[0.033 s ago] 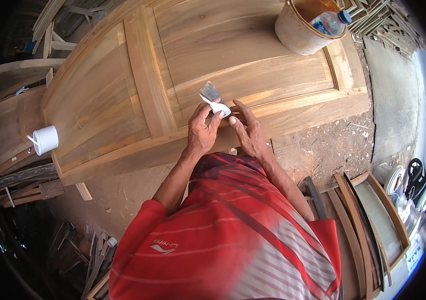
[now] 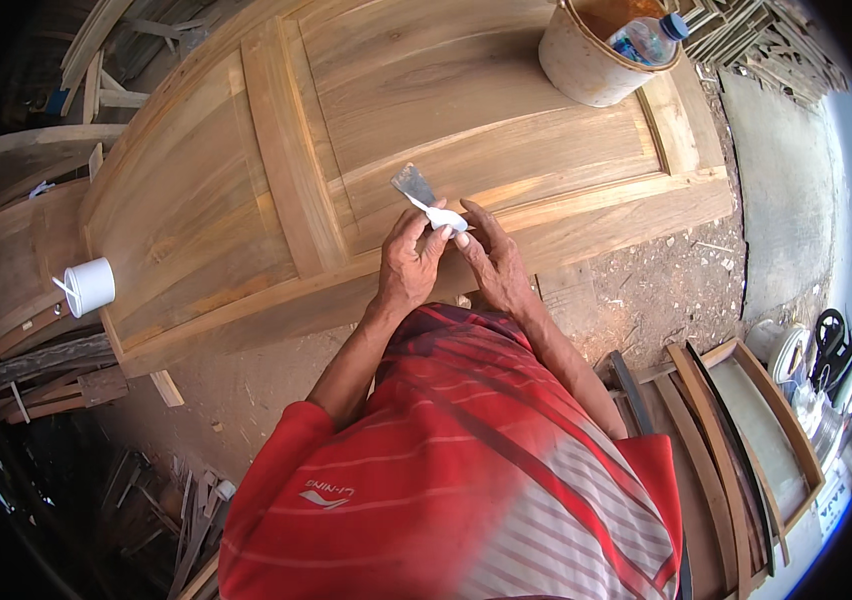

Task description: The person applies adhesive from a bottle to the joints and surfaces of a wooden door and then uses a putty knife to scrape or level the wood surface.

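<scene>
In front of my waist, above the near edge of a wooden door panel (image 2: 406, 90), my hands meet around a small white thing (image 2: 448, 220), smooth and tube-like. My left hand (image 2: 411, 262) pinches it with thumb and fingers. The fingertips of my right hand (image 2: 496, 265) close at its right end. A metal scraper blade (image 2: 412, 184) sticks out beyond the white thing, pointing up and left. The scraper's handle is hidden behind the white thing and my fingers, so which hand bears it cannot be told.
A stained bucket (image 2: 596, 70) holding a plastic bottle (image 2: 646, 42) stands on the door's far right. Beside its left end is a white tub (image 2: 91, 284) with a stick in it. Wooden frames and strips (image 2: 716, 450) lie at lower right; scrap wood (image 2: 196, 520) at lower left.
The whole view has shifted slightly, with the door and bucket a little further left. The hands keep the same grip, and the blade sits slightly further left in the picture.
</scene>
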`<state>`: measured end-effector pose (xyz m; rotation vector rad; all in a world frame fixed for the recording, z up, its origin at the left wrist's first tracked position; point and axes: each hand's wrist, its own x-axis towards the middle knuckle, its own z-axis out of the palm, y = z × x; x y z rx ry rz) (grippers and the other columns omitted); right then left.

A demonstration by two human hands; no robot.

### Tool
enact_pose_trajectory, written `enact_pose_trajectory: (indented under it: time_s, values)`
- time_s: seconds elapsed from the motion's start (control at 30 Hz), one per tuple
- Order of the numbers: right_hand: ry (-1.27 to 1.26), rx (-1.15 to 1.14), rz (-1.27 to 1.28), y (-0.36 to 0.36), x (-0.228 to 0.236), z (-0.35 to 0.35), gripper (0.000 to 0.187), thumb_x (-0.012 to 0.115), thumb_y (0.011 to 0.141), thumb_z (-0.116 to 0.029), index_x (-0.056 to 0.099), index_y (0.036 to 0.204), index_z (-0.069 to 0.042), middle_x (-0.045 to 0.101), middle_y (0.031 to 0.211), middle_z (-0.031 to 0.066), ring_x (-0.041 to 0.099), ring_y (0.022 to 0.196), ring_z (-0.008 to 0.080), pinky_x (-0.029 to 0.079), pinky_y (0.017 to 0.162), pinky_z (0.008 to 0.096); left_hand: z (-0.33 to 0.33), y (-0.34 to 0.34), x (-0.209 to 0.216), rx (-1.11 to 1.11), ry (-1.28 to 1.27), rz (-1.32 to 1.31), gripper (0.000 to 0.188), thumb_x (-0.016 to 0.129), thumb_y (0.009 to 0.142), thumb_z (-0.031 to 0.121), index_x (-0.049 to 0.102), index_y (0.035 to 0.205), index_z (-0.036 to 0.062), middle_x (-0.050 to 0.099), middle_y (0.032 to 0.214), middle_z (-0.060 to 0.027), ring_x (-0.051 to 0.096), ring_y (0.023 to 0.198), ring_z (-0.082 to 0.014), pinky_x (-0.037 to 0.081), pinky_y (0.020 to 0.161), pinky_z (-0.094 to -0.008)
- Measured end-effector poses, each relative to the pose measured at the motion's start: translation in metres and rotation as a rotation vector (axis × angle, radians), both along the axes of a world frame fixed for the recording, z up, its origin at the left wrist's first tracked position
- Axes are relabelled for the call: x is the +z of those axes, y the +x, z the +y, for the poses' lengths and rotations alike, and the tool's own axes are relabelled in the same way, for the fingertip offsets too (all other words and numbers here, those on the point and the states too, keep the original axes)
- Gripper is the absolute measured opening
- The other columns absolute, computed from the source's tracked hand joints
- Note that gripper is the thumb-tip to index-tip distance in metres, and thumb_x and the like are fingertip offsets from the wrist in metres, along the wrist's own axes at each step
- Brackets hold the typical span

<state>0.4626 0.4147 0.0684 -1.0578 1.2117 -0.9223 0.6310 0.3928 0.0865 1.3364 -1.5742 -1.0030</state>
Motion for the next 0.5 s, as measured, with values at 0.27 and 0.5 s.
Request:
enact_pose_trajectory:
  time_s: [0.27,0.5]
  values:
    - [0.129,-0.270,-0.052,-0.061,-0.009,0.045,0.036,0.067,0.106,-0.027,0.066,0.134,-0.004,0.074,0.105,0.0064,0.067,0.090,0.0146,0.055,0.084,0.0332,0.023,-0.005,0.007,-0.235,0.046,-0.199,0.051,0.064,0.102,0.012,0.053,0.151,0.0018,0.059,0.132,-0.0217,0.061,0.122,-0.0369,0.051,0.102,-0.0425]
    - [0.041,-0.573,0.140,-0.142,-0.034,0.048,0.042,0.075,0.101,-0.034,0.068,0.125,0.000,0.068,0.093,-0.0001,0.055,0.076,0.0077,0.047,0.068,0.0255,0.014,0.150,-0.061,0.627,-0.026,-0.685,0.047,0.064,0.100,0.022,0.059,0.142,0.0006,0.062,0.131,-0.0230,0.056,0.129,-0.0408,0.046,0.109,-0.0496]
